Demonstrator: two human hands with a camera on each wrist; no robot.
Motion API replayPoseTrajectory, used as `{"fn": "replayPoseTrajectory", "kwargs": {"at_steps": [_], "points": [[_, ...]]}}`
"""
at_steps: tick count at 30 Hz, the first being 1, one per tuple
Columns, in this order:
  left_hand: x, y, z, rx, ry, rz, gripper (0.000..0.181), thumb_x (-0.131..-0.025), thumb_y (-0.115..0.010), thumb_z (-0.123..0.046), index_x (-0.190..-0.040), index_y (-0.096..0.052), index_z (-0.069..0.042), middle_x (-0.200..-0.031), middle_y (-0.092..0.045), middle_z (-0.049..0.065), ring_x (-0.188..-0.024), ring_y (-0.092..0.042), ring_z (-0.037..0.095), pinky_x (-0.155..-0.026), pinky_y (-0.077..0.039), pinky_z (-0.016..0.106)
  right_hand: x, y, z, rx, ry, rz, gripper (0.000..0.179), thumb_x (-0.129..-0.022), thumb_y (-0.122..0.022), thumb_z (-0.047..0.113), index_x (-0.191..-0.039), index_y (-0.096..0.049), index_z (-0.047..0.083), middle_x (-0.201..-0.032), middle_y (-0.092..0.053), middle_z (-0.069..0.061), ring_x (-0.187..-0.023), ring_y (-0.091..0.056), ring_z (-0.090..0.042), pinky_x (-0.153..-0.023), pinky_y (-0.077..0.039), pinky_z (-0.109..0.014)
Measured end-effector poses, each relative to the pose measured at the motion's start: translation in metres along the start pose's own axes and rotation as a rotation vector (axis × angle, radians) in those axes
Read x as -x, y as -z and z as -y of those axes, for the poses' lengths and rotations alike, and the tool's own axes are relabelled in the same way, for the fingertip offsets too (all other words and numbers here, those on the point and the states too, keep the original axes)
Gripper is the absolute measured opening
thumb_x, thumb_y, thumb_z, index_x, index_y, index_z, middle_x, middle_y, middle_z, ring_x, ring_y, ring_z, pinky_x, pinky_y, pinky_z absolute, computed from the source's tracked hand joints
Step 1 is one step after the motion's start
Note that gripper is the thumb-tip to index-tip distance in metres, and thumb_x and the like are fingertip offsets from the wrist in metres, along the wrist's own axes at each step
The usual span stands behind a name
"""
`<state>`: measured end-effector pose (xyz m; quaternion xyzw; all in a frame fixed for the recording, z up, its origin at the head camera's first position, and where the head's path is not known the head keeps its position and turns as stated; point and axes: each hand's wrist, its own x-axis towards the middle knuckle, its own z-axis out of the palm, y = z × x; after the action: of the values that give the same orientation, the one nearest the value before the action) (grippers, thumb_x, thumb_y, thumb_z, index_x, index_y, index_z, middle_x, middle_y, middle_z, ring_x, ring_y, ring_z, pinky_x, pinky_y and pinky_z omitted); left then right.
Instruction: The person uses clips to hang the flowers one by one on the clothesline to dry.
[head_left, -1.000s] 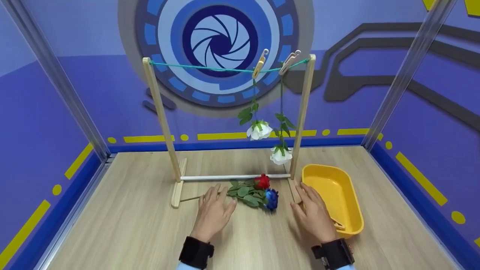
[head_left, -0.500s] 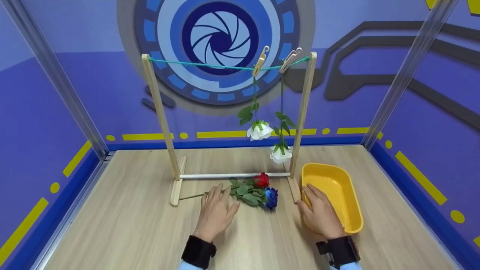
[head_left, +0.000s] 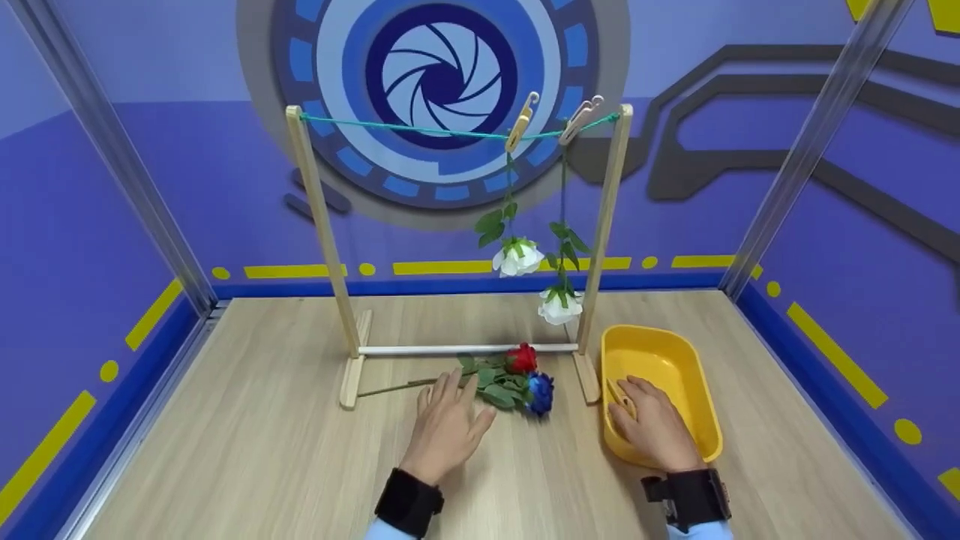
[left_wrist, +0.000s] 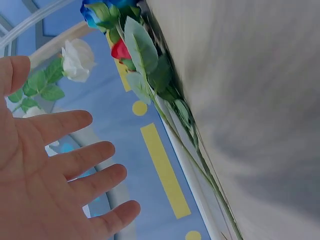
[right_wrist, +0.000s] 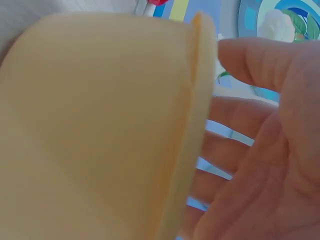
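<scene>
My left hand (head_left: 448, 435) hovers by the stems with its fingers extended; the left wrist view shows the palm holding nothing. Beside it lie a red rose (head_left: 522, 358) and a blue rose (head_left: 539, 394), stems pointing left. My right hand (head_left: 656, 424) is over the left side of a yellow basin (head_left: 701, 390), fingers fairly straight. A clothespin (head_left: 624, 399) shows at its thumb; no grip on it is visible. In the right wrist view the basin wall (right_wrist: 110, 110) hides what lies inside. Two white roses (head_left: 517, 257) hang upside down from clothespins (head_left: 521, 124) on a green string (head_left: 405, 127).
The string spans two wooden posts (head_left: 322, 232) on feet (head_left: 587, 377), joined low down by a white bar (head_left: 450, 350). The rack stands on a wood-grain table (head_left: 262, 450). Blue patterned walls and metal profiles (head_left: 795, 135) enclose the table.
My right hand has moved right, from beside the rack's foot to over the basin, and a clothespin now shows by its thumb. My left hand has shifted slightly right. The roses stay put.
</scene>
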<state>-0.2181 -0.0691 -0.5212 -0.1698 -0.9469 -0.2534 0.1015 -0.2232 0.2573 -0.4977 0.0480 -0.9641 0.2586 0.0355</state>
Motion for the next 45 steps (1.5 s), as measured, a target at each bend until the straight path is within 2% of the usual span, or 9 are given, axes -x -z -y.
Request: {"fn": "replayPoseTrajectory", "kwargs": {"at_steps": [5, 12, 19, 23, 28, 34, 39, 45], "points": [[-0.002, -0.001, -0.009, 0.007, -0.017, 0.03, 0.065, -0.108, -0.047, -0.049, -0.147, -0.053, 0.002, -0.155, -0.042, 0.031, -0.145, -0.037, 0.05, -0.114, -0.028, 0.07, -0.003, 0.001, -0.003, 0.002, -0.062, 0.067, 0.046, -0.102, -0.064, 0.02, -0.138, -0.06, -0.009, -0.141, -0.055, -0.033, -0.131, -0.053, -0.049, -0.111, -0.039, -0.064], [-0.006, -0.005, -0.028, 0.014, -0.037, 0.075, 0.062, -0.108, -0.049, -0.047, -0.147, -0.054, 0.0, -0.156, -0.042, 0.028, -0.146, -0.038, 0.046, -0.116, -0.029, 0.068, -0.001, 0.002, -0.009, -0.007, -0.1, 0.107, 0.035, -0.099, -0.064, 0.015, -0.126, -0.068, -0.007, -0.124, -0.066, -0.023, -0.111, -0.064, -0.037, -0.101, -0.049, -0.059], [-0.011, -0.015, -0.054, -0.009, -0.087, 0.108, 0.06, -0.108, -0.049, -0.048, -0.148, -0.055, -0.003, -0.156, -0.045, 0.023, -0.146, -0.041, 0.041, -0.116, -0.031, 0.066, 0.002, 0.0, -0.015, 0.017, -0.055, 0.071, 0.029, -0.097, -0.066, 0.012, -0.117, -0.072, -0.008, -0.113, -0.069, -0.022, -0.104, -0.067, -0.037, -0.095, -0.052, -0.057], [-0.013, -0.023, -0.067, -0.009, -0.118, 0.133, 0.057, -0.108, -0.051, -0.046, -0.148, -0.056, -0.006, -0.156, -0.047, 0.021, -0.145, -0.043, 0.039, -0.115, -0.034, 0.063, 0.001, -0.005, -0.016, 0.029, -0.046, 0.066, 0.03, -0.097, -0.066, 0.011, -0.117, -0.071, -0.01, -0.119, -0.066, -0.025, -0.109, -0.066, -0.041, -0.098, -0.051, -0.059], [-0.013, -0.034, -0.078, -0.006, -0.117, 0.187, 0.058, -0.108, -0.049, -0.049, -0.147, -0.057, -0.007, -0.157, -0.046, 0.016, -0.146, -0.043, 0.035, -0.115, -0.036, 0.06, 0.003, -0.013, -0.014, 0.032, 0.006, 0.021, 0.032, -0.099, -0.063, 0.01, -0.122, -0.067, -0.013, -0.135, -0.058, -0.033, -0.12, -0.06, -0.049, -0.105, -0.047, -0.061], [-0.012, -0.044, -0.09, -0.022, -0.16, 0.162, 0.053, -0.107, -0.051, -0.045, -0.143, -0.061, -0.007, -0.154, -0.051, 0.017, -0.143, -0.047, 0.035, -0.112, -0.04, 0.059, 0.002, -0.016, -0.013, 0.051, 0.058, -0.006, 0.032, -0.102, -0.058, 0.009, -0.124, -0.065, -0.014, -0.138, -0.055, -0.036, -0.125, -0.058, -0.051, -0.107, -0.044, -0.061], [-0.012, -0.049, -0.096, -0.037, -0.199, 0.159, 0.052, -0.108, -0.05, -0.046, -0.142, -0.062, -0.009, -0.151, -0.055, 0.014, -0.142, -0.048, 0.032, -0.11, -0.042, 0.057, -0.002, -0.017, -0.015, 0.061, 0.059, 0.021, 0.034, -0.103, -0.056, 0.009, -0.126, -0.064, -0.015, -0.141, -0.054, -0.036, -0.127, -0.056, -0.051, -0.108, -0.043, -0.061], [-0.01, -0.052, -0.099, -0.039, -0.198, 0.152, 0.049, -0.107, -0.052, -0.042, -0.142, -0.061, -0.01, -0.153, -0.053, 0.013, -0.143, -0.047, 0.033, -0.111, -0.041, 0.061, -0.004, -0.018, -0.018, 0.06, -0.001, 0.085, 0.041, -0.103, -0.058, 0.013, -0.134, -0.06, -0.013, -0.148, -0.048, -0.036, -0.134, -0.05, -0.051, -0.112, -0.039, -0.062]]}}
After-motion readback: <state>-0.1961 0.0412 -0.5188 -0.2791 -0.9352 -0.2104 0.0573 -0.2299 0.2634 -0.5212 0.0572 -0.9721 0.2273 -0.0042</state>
